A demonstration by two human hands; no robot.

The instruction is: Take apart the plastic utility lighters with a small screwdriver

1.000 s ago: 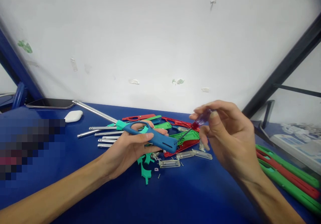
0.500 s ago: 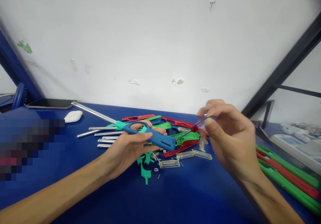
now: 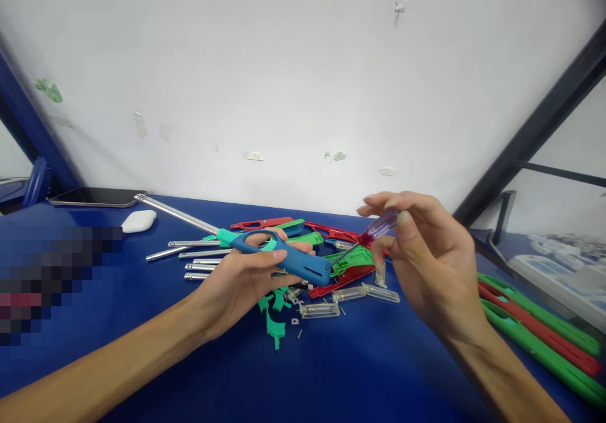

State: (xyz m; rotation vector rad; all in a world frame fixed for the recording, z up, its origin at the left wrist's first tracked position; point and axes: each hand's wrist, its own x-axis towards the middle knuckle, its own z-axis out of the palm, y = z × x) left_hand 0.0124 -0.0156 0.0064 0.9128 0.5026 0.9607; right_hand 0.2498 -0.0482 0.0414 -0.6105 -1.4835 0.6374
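A blue long-necked lighter with a teal trigger and a metal tube lies in my left hand, whose thumb presses on its body. My right hand grips a screwdriver with a clear purple and red handle. The screwdriver's tip meets the hole near the end of the blue body. Beneath both hands are loose lighter parts: green casing halves, red casing halves, clear fuel tanks and teal triggers.
Several metal tubes lie left of my left hand. A phone and a white earbud case sit at the back left. Green and red casings rest at the right, near a white tray. A wall stands behind.
My right hand has shifted slightly left, and its fingers have opened wider and rolled around the screwdriver handle. The lighter and my left hand have barely moved.
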